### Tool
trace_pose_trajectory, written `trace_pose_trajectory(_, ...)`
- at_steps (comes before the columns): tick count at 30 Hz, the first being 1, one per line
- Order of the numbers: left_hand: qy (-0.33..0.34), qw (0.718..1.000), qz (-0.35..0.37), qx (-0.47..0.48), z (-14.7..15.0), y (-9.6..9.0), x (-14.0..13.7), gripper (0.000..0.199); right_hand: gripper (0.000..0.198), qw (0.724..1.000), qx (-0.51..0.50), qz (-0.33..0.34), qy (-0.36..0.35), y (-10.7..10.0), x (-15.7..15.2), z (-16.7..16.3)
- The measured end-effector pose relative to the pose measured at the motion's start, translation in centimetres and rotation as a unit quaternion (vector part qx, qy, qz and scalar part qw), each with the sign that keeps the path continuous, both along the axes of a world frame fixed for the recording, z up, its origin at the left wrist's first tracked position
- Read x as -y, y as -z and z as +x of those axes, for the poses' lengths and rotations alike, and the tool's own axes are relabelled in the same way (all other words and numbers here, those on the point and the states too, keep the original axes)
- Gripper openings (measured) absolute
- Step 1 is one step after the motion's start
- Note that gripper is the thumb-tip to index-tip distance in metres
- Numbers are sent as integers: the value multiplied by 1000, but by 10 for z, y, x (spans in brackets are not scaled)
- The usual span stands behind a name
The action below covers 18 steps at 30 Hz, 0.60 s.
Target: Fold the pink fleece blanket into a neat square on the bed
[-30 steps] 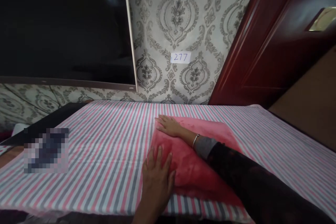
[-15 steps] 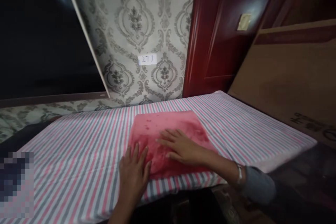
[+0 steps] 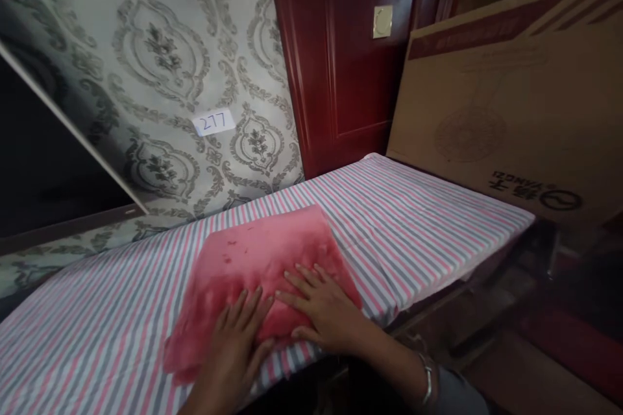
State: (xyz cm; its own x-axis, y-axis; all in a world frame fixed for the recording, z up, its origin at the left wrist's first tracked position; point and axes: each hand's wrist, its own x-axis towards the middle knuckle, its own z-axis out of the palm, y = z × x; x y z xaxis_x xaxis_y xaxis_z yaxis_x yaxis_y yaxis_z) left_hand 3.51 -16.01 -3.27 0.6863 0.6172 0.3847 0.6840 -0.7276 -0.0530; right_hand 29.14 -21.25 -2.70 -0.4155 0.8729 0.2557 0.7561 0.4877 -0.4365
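Note:
A folded pink plush cloth [image 3: 263,240] with a few small dark marks lies on a striped sheet, close to its front edge. My left hand [image 3: 238,337] rests on the front left part of the cloth, palm down with the fingers stretched out. To its right, my right hand [image 3: 324,311] presses flat on the front right part, its fingers spread. A bracelet circles my right wrist. Neither hand grips the cloth. The folded layers show at its near left corner.
The pink, grey and white striped sheet [image 3: 403,220] covers the table. Behind it are a patterned wall with a "277" label [image 3: 214,122] and a dark red panel [image 3: 350,78]. A large cardboard box [image 3: 535,97] stands at right, a dark screen [image 3: 43,162] at left.
The view has turned to the right, showing more of the box. My left hand has come further onto the cloth, and my right hand has slid toward its near edge. Both stay flat.

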Motion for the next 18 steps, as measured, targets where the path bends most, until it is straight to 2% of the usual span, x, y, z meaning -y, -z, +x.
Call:
trace_pose_trajectory(2,2,996,-76,39,8,-26,-19,44,71,1000,-13,-1,-3,1,1,0)
trace_pose_trajectory(4,2,989,-128,73,35,-53,-44,46,71,1000,-24,-5,-6,1,1,0)
trace_pose_trajectory(5,9,987,-146,71,54,-63,-59,49,71,999,-31,-5,-7,0,2,0)
trace_pose_trajectory(7,51,981,-187,-5,99,-74,-87,56,70,999,-49,-1,-4,0,3,0)
trace_pose_trajectory(9,73,969,-215,-97,144,-73,-112,60,68,998,-69,4,0,-1,5,0)
trace_pose_trajectory(12,72,965,-199,-158,192,-58,-140,67,67,996,-89,-5,-7,-2,6,3)
trace_pose_trajectory(15,58,967,-195,-155,214,-41,-165,69,66,995,-95,-14,-15,-2,7,5)
trace_pose_trajectory(18,57,968,-214,-121,220,-30,-187,64,66,995,-96,-17,-11,0,6,4)
